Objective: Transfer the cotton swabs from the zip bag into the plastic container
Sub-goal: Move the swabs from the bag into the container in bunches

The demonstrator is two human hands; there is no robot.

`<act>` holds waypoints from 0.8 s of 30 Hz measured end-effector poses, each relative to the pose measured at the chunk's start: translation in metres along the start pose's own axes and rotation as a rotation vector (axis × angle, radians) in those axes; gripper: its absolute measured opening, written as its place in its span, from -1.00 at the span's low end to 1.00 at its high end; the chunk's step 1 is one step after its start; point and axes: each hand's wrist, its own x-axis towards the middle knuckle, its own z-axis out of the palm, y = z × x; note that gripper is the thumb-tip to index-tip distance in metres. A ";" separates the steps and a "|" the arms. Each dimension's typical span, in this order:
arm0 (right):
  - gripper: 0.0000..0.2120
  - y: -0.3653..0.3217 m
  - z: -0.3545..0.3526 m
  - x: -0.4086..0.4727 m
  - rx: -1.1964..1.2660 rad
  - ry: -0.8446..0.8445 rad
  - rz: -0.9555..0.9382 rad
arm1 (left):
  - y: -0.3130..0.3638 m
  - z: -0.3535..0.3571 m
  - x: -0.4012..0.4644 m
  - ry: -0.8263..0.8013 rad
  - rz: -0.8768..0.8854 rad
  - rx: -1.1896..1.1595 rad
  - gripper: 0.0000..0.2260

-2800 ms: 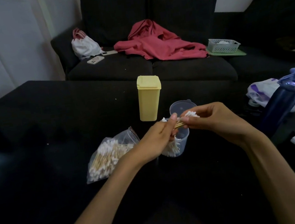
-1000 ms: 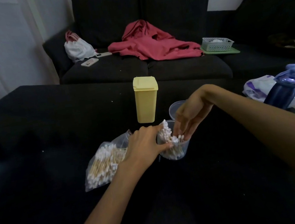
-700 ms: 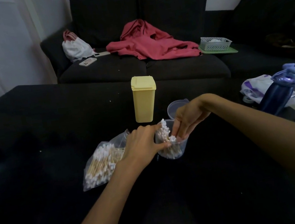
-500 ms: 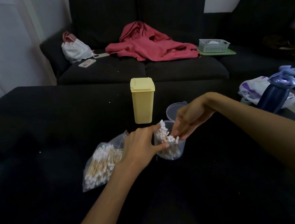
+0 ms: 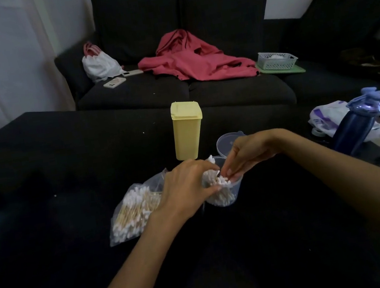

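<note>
We are working over a black tabletop (image 5: 42,179) with both hands at a clear plastic container (image 5: 225,197) that is sitting near its middle. Our left hand (image 5: 185,188) is curling round the container's left side, thumb and fingers wrapping its wall. Our right hand (image 5: 244,153) is reaching down from above with its fingertips (image 5: 229,173) bunched together in the cotton swabs (image 5: 215,180) that are standing upright and poking above the rim; we cannot tell whether it is actually pinching any of them. More swabs are showing through the container's wall lower down.

The zip bag (image 5: 132,213) is lying flat just left of the container, partly under our left wrist, and it is holding plenty of swabs. The container's clear lid (image 5: 226,141) is resting just behind it, beside a yellow lidded box (image 5: 187,132) that is standing upright.

At the right edge a dark blue bottle (image 5: 355,130) is standing near a white plastic bag (image 5: 327,117). Behind the tabletop a dark sofa (image 5: 238,93) is carrying a red garment (image 5: 194,62), a white bag (image 5: 100,66), a phone (image 5: 114,82) and a small basket (image 5: 277,59) on a green tray (image 5: 295,70).
</note>
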 end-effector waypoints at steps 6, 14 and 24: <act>-0.82 0.004 0.008 -0.007 -0.043 0.080 -0.016 | -0.007 0.000 -0.006 -0.031 0.027 -0.045 -0.65; -0.92 0.023 0.045 -0.020 0.264 0.622 -0.253 | -0.037 -0.046 -0.027 0.107 -0.254 -0.087 -0.79; -0.88 -0.002 0.118 0.012 0.147 0.735 -0.587 | -0.085 -0.068 -0.067 -0.115 -0.527 0.015 -0.51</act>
